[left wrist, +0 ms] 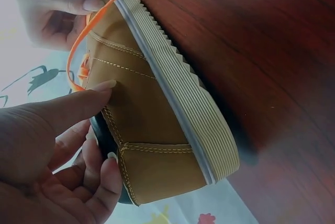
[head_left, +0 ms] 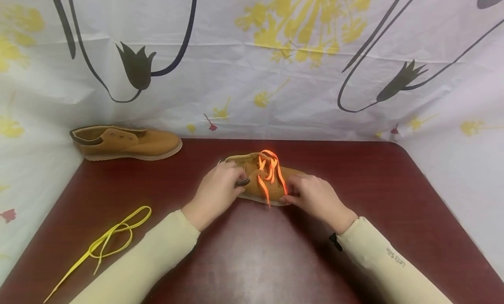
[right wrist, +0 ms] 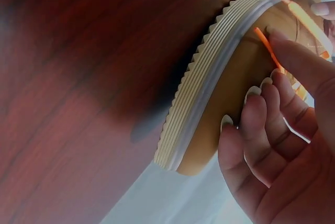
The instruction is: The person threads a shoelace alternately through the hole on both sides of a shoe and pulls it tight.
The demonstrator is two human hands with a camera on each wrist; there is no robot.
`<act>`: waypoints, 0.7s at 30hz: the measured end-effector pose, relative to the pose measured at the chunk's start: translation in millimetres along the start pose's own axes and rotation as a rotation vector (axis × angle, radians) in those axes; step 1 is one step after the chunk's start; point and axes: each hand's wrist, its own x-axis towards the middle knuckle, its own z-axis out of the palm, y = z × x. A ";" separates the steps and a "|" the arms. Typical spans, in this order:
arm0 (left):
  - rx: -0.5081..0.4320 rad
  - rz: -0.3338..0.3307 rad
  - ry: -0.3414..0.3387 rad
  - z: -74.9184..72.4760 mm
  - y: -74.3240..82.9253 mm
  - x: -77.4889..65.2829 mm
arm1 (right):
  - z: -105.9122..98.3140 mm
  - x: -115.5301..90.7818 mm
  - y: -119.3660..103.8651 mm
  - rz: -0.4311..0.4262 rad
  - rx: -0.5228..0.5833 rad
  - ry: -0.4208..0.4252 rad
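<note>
A tan shoe (head_left: 252, 192) with a ribbed cream sole stands on the table, its toe to the right. An orange shoelace (head_left: 271, 166) runs through its eyelets, with loose loops on top and two ends hanging down the near side. My left hand (head_left: 220, 183) grips the dark-lined collar near the heel, thumb (left wrist: 99, 94) on the outer side and fingers curled at the opening. Over the toe, my right hand (head_left: 315, 197) pinches one lace end (right wrist: 268, 48) between thumb and fingers. The other lace end (right wrist: 293, 4) hangs free across the shoe's side.
A second tan shoe (head_left: 153, 142), with no lace in its eyelets, stands at the back left against the patterned white curtain (head_left: 244, 85). A yellow shoelace (head_left: 106, 238) lies loosely looped on the dark red table (head_left: 393, 199), left of my left forearm.
</note>
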 end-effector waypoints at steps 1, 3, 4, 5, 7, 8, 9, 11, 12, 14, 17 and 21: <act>0.000 0.000 -0.003 0.5 0.7 1.9 | -0.4 1.3 2.2 0.007 0.009 -0.006; -0.001 0.000 -0.005 1.8 2.1 6.1 | -1.3 4.3 6.7 0.017 0.025 -0.019; 0.000 -0.003 -0.005 2.6 2.7 8.2 | -2.1 5.5 8.9 0.020 0.035 -0.026; 0.000 -0.005 -0.006 3.6 3.2 10.5 | -2.6 6.9 11.0 0.024 0.042 -0.031; 0.002 -0.010 -0.006 5.0 4.7 15.1 | -3.3 9.4 15.6 0.029 0.052 -0.038; 0.006 -0.011 -0.004 6.0 5.3 17.5 | -3.5 10.6 18.0 0.030 0.053 -0.038; 0.008 -0.012 -0.004 7.0 5.8 19.9 | -3.7 11.8 20.3 0.030 0.053 -0.038; 0.013 -0.015 -0.002 8.5 7.7 24.4 | -3.9 14.1 25.0 0.032 0.048 -0.037; 0.017 -0.016 -0.001 9.3 8.5 26.5 | -4.4 15.2 27.1 0.033 0.046 -0.037; 0.031 -0.017 -0.002 11.7 9.8 31.0 | -5.4 17.4 31.2 0.039 0.035 -0.043; 0.049 -0.021 0.000 15.4 12.4 37.5 | -8.4 21.1 37.0 0.059 0.027 -0.071; 0.071 -0.018 0.008 21.2 16.0 46.6 | -11.4 27.6 47.9 0.084 0.035 -0.101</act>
